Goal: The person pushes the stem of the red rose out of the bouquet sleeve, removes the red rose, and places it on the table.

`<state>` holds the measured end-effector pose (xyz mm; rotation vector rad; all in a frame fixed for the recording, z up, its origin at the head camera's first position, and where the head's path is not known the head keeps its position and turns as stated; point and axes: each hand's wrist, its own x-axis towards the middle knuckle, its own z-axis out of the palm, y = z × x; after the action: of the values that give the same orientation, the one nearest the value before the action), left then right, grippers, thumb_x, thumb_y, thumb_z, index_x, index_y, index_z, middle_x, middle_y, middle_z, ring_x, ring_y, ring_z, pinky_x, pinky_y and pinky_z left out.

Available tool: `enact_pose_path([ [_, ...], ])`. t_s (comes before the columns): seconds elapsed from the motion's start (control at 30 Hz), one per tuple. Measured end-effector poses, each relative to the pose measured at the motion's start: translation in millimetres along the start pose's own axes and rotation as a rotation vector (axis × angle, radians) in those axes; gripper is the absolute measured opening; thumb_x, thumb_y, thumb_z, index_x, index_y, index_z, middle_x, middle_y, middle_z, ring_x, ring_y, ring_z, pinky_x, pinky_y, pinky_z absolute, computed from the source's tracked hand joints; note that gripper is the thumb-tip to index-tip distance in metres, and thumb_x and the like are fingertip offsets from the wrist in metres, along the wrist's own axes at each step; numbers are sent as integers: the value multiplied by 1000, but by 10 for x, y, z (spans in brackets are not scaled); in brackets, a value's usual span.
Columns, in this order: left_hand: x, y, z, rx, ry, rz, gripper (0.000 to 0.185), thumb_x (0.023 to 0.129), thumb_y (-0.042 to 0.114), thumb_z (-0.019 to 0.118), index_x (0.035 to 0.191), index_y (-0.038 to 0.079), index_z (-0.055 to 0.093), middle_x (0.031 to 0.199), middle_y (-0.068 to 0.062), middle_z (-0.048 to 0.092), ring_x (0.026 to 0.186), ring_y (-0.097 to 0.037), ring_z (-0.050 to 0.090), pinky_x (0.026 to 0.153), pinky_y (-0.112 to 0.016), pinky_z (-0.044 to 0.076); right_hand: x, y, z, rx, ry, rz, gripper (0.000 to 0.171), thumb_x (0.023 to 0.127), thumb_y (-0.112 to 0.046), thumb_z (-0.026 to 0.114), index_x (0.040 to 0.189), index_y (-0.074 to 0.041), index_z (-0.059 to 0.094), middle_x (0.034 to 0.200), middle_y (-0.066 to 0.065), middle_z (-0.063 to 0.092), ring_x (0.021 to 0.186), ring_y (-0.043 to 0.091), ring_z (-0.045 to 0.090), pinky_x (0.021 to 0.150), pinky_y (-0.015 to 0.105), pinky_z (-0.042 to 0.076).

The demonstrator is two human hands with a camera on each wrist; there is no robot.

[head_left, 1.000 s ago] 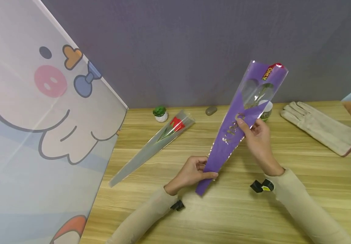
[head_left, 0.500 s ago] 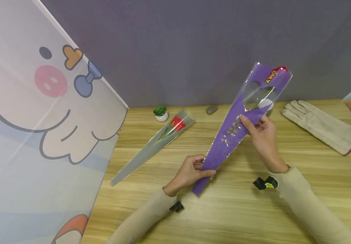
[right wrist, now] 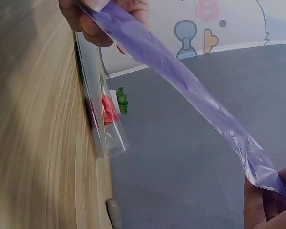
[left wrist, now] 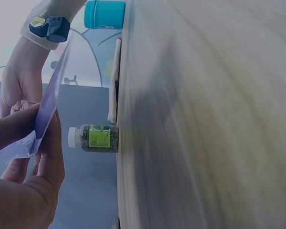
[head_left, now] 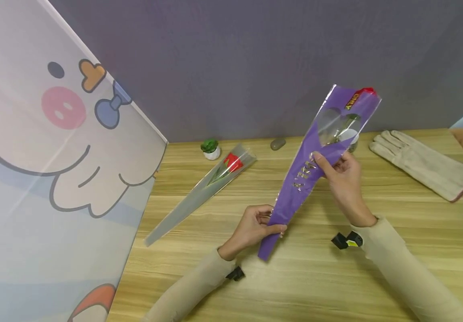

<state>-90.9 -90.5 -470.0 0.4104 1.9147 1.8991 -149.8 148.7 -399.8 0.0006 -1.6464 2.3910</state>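
A purple plastic flower sleeve (head_left: pixel 284 208) slants over the table, held between both hands. It has gold lettering, a clear heart-shaped window and a red "ONLY" mark near its wide top. My left hand (head_left: pixel 251 228) pinches it near the narrow lower end, thumb in front. Halfway up its right edge, my right hand (head_left: pixel 346 188) grips it with the thumb on the front and the fingers behind. In the right wrist view the sleeve (right wrist: pixel 176 76) looks thin and creased. To the left, a clear sleeve (head_left: pixel 175 217) with a red flower (head_left: pixel 233 162) inside lies on the table.
A small potted plant (head_left: pixel 210 149) and a grey stone (head_left: pixel 277 143) stand along the back edge by the grey wall. A white-capped bottle (left wrist: pixel 100 138) is partly hidden behind the purple sleeve. At right lie a cloth glove (head_left: pixel 424 165) and a teal container (left wrist: pixel 105 14).
The purple sleeve shifted slightly right and then back left with both hands, its surface flexing. Both hands keep their hold. The things on the table stay in place.
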Motion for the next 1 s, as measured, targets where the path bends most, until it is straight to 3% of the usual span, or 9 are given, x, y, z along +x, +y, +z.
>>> enact_pose_path([
  [0.27,-29,4,-11,22,-12,14,21,89,-2,79,109,-7,74,91,-34,76,73,-11,77,66,-23,61,-5,21,-16,-111,-18,-14,17,96,-3,73,111,-9,68,97,-5,77,87,5,73,79,17,60],
  [0.43,-39,14,-15,4,-19,2,20,90,-1,78,109,-5,77,92,-30,77,74,-18,79,66,-26,62,-34,72,-17,-239,-15,-8,17,96,-5,74,109,-13,67,95,-12,76,88,1,73,79,14,59],
  [0.53,-41,27,-7,11,-20,4,20,90,1,79,109,-4,77,92,-29,77,72,-15,78,65,-25,62,-62,104,-2,-297,-6,-2,17,95,-6,74,108,-13,66,95,-15,76,87,0,72,79,13,58],
  [0.67,-39,25,-2,13,-16,7,19,90,1,79,108,-4,77,91,-29,77,70,-14,77,64,-24,61,-90,138,19,-323,-1,-2,18,96,-6,74,110,-12,65,96,-15,75,88,0,72,80,13,58],
  [1.0,3,31,-15,18,-12,6,20,90,2,80,109,-3,78,92,-26,79,75,-28,79,65,-26,62,-114,185,45,-367,-11,-15,18,96,-3,73,111,-9,65,91,-20,75,83,-2,71,77,12,58],
])
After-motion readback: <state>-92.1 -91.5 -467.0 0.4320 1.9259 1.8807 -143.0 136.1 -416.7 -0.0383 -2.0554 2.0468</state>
